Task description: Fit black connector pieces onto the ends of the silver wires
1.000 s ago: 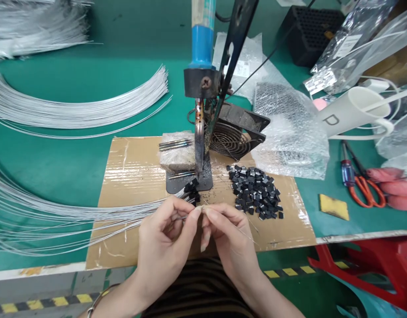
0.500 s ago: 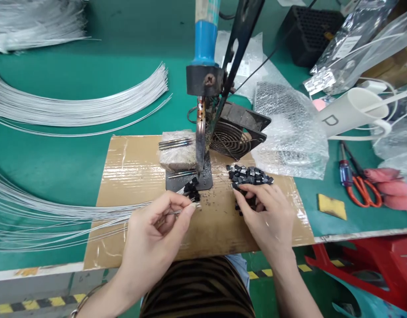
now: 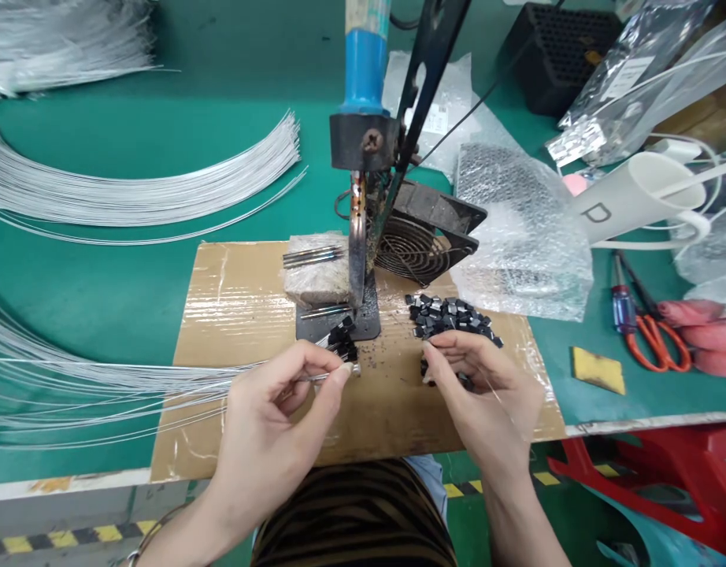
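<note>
My left hand (image 3: 292, 409) is closed in a pinch on a thin white wire, with a small pale tip (image 3: 355, 368) showing past the thumb and forefinger. Beside those fingers lie black connectors (image 3: 342, 339) at the ends of a bundle of white wires (image 3: 203, 378). My right hand (image 3: 487, 386) also pinches, thumb against forefinger, and a fine shiny wire (image 3: 498, 394) runs across it. Just beyond the right fingertips is a pile of small black connectors (image 3: 449, 315), partly covered by the hand. Between the hands and farther back stands a blue-handled soldering iron (image 3: 366, 71), tip down.
A cardboard sheet (image 3: 221, 299) covers the work area. Behind it are a wrapped block (image 3: 316, 276) and a black fan (image 3: 422, 236). Bubble wrap (image 3: 522, 236), a white mug (image 3: 640, 201), orange-handled scissors (image 3: 655, 342) and a yellow sponge (image 3: 598, 370) lie right. More white wires (image 3: 150, 193) curve at left.
My right hand has shifted slightly right and opened its angle beside the connector pile; a fine wire now shows across it. My left hand has barely moved.
</note>
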The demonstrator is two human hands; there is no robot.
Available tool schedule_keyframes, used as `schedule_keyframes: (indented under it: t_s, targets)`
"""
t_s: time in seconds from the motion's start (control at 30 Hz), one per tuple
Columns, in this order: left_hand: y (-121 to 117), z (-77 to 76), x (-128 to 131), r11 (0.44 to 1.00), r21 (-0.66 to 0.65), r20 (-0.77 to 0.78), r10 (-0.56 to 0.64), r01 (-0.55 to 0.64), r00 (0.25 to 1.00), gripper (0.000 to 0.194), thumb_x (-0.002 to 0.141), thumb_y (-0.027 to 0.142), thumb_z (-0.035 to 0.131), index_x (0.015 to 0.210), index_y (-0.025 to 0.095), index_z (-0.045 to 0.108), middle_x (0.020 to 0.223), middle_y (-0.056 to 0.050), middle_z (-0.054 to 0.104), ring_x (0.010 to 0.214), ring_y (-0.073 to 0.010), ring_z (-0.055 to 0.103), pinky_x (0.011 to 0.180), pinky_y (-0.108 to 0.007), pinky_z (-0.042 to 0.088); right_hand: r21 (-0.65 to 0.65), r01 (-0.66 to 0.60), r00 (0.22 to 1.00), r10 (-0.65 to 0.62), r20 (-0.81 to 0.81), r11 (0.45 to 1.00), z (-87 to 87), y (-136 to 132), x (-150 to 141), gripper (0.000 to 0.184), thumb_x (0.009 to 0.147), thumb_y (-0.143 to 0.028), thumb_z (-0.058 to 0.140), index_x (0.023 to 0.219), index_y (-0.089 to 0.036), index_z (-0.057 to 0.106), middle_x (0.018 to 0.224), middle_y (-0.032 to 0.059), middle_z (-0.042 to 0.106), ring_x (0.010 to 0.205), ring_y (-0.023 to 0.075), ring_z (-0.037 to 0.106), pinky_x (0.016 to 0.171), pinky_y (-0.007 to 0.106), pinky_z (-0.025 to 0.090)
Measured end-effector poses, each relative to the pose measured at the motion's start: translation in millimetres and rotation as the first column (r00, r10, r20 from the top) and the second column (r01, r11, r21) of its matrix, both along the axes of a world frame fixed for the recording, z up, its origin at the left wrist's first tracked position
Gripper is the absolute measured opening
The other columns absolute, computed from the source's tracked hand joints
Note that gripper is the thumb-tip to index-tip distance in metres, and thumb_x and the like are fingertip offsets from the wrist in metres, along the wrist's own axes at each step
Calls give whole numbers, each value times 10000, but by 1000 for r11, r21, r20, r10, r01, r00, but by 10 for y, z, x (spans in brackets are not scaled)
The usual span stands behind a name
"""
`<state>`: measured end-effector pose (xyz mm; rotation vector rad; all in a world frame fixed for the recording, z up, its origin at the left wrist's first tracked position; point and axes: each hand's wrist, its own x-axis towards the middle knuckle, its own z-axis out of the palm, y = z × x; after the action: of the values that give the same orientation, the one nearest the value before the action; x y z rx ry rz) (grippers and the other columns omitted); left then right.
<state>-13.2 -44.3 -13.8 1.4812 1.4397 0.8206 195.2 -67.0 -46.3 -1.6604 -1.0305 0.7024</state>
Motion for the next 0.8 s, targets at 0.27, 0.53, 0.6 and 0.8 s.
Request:
schedule_keyframes:
  t_s: [0.27,0.53,0.6,0.8]
  targets:
    - [9,91,50,996,-63,20,69,-67,997,124,925,279,712,831,200,729,706,4,677,563,-104,565,503,-209,396,53,-116,947,126,-295,992,81,7,-184,75,930,-215,800,985,-262,820,797,-13,768,611,109,701,602,209,608]
    - [60,169,80,988,-142,137,80,-61,987,82,881,239,736,805,209,748,850,-25,776,690,-133,677,560,-194,478,34,-243,804,221,-552,969,142,56,-369,42,932,-272,807,933,-255,845,728,-7,747,528,110,648,518,223,573]
    - [92,164,57,991,-131,153,19,2,988,94,883,236,743,795,204,754,853,-36,791,643,-130,665,548,-196,496,27,-259,786,227,-576,965,142,62,-401,56,928,-288,810,926,-246,848,746,3,756,511,107,625,498,228,560]
    - [121,191,75,989,-146,205,33,-3,978,99,873,205,753,775,208,769,832,-32,792,658,-125,685,608,-182,543,33,-275,769,240,-593,961,126,56,-439,56,932,-301,814,932,-261,852,761,-2,742,514,88,598,484,206,525]
